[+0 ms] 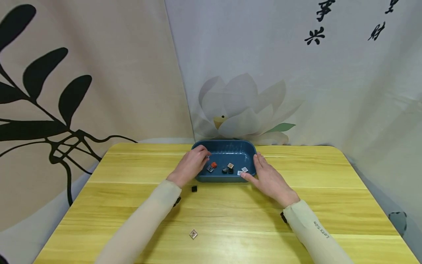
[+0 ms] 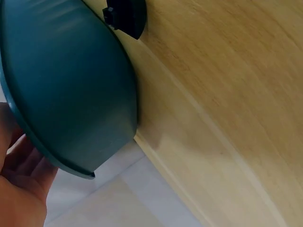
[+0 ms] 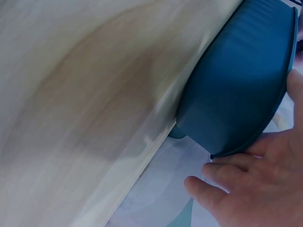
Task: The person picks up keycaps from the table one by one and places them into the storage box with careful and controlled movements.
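Pale cube (image 1: 193,234) is lying nearest; right hand (image 1: 271,182), fingers straight, is touching the worktop's (image 1: 244,227) back-edge tray (image 1: 221,179), probably light, rim-graspable; left hand (image 1: 190,165): hold unclear.

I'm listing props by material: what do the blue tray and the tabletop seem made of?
The blue tray seems plastic, smooth and lightly glossy: even colour, soft highlights; glazed ceramic is possible. The tabletop looks like satin wood or laminate: streaky grain, faint sheen.

Hands (image 1: 271,180) are at a blue tray (image 1: 217,179) (cubes (image 1: 230,171) inside).
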A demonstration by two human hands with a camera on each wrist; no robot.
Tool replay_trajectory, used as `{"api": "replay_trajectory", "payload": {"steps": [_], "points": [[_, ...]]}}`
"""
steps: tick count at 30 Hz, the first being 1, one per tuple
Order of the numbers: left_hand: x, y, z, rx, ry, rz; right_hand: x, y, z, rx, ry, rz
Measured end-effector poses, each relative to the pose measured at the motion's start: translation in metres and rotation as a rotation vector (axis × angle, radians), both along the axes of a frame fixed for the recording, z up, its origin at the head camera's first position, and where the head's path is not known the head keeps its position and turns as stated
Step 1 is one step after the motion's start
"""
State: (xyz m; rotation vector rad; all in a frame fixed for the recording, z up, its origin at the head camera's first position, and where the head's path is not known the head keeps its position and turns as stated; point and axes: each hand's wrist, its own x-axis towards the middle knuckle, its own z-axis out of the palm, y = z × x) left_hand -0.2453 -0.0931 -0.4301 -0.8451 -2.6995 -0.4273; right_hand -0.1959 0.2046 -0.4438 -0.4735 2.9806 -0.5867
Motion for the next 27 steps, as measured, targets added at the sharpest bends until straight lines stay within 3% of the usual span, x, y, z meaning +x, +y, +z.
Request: {"api": "replay_trajectory", "payload": {"steps": [12,27], "points": [[-0.008,0.005,-0.009,-0.03,-0.051,0.027,0.0,-0.001,0.001,0.002,-0.011,-0.004],[-0.021,0.018,-0.005,-0.131,-0.146,0.092,0.0,-0.001,0.0,0.003,-0.007,-0.004]]}}
